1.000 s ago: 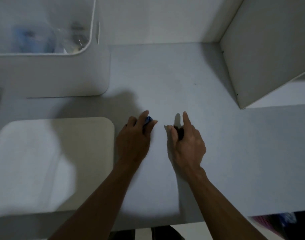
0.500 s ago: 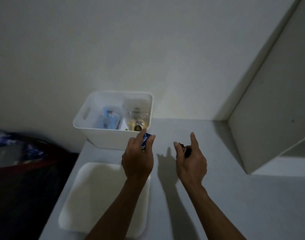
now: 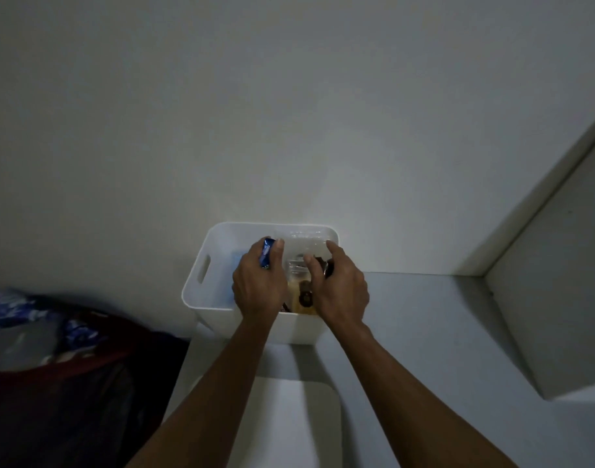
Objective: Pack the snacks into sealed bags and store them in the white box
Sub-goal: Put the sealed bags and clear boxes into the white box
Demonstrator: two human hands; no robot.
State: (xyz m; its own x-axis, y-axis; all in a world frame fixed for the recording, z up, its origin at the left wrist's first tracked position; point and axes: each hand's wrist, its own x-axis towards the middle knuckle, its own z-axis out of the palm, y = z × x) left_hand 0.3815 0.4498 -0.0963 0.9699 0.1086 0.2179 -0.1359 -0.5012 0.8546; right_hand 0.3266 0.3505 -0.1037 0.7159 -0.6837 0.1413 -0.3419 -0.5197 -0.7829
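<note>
1. Far left, beside the counter: a dark heap of cloth (image 3: 63, 376) w/ a red edge; on it lie blue-white printed wrappers (image 3: 15, 307), blurred, so what they are I cannot tell.
2. The white box (image 3: 201, 298) stands on the grey counter (image 3: 424, 332) against the wall, w/ a handle slot in its left side. Inside are clear sealed bags (image 3: 299, 268) and sth yellowish w/ a dark round part; details are too dim to tell.
3. The left hand (image 3: 259, 282) is above the box opening, over its left-centre part. Thumb and fingers are curled round a small blue snack packet (image 3: 266, 253), which stands up between them; it is over the box, not lying in it.
4. The right hand (image 3: 340, 285) is just beside the left one, over the right part of the box. It pinches a small dark snack (image 3: 325, 266) between thumb and index finger, also above the opening.
5. In front of the box, near the camera, a white lid or tray (image 3: 289, 427) lies flat on the counter, partly under the forearms.
6. Far right: a white panel (image 3: 553, 298) stands upright on the counter, well apart from the box.
</note>
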